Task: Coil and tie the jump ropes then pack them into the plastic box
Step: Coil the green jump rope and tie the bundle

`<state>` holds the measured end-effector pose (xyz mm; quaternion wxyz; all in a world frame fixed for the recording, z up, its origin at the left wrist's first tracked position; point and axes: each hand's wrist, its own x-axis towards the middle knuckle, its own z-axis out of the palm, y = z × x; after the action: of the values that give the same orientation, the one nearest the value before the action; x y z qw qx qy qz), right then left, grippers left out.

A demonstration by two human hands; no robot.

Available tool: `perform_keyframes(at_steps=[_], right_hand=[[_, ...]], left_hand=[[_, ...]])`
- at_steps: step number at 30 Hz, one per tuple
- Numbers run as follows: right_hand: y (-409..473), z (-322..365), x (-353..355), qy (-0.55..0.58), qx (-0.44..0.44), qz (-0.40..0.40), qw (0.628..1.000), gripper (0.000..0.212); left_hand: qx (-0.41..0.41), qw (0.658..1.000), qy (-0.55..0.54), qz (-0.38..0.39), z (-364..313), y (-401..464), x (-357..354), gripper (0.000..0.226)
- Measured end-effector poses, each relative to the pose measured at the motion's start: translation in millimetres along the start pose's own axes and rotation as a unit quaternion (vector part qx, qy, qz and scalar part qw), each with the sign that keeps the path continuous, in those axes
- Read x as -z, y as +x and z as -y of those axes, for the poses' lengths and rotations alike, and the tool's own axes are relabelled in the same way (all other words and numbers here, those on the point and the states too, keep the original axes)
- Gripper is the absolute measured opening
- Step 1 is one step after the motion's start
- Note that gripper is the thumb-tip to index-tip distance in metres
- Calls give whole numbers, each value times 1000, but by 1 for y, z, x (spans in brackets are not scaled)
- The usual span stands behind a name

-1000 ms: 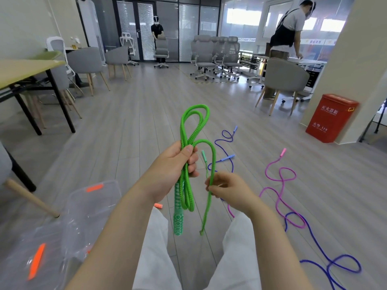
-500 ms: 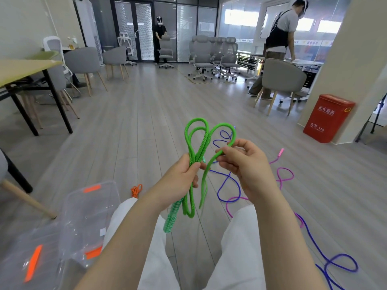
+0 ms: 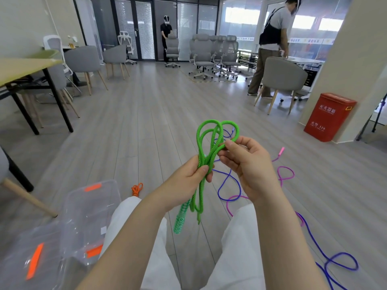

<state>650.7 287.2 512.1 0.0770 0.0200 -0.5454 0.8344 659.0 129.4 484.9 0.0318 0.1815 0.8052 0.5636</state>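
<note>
On the grey plank floor point(image 3: 146, 126): yellow-topped table point(image 3: 23, 68) at left, grey chairs along the back, red metal box point(image 3: 328, 116) by the right pillar. Two people are standing further back, one at an office chair, one near a table on the right.

Clear plastic box point(image 3: 90, 214) with orange latches sits lower left, beside the wearer's left knee; its lid point(image 3: 27, 262) lies just in front of it. Purple jump rope point(image 3: 326, 256) and pink jump rope point(image 3: 285, 174) sprawl loose on the floor at right, crossing each other. Small orange jump rope point(image 3: 137, 188) is bundled on the floor beyond the box.

Green jump rope point(image 3: 209, 147) is held mid-air, centre frame, folded into several loops. Left hand point(image 3: 188, 181) grips the bundle at its middle, thumb over the strands; loops stand above the fist, patterned handle point(image 3: 181, 219) and a loose end hang below. Right hand point(image 3: 247, 164) pinches the right-most loop near the top, fingers curled.
</note>
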Motion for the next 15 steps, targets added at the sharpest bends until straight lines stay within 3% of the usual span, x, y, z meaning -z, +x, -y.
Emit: perform_keyframes(at_steps=[7,13,15], right_hand=[[2,-8,2,-2,-17,24,1000,7],[9,-32,6,-56,-96,6,994,48],[13,-48,8,-119,-107,-8,987,47]], left_hand=[[12,998,-58,-25,1,-1,-1,19],[-1,990,-133,-49,2,0,5,21],[-9,988,-143,-58,0,-1,9,22]])
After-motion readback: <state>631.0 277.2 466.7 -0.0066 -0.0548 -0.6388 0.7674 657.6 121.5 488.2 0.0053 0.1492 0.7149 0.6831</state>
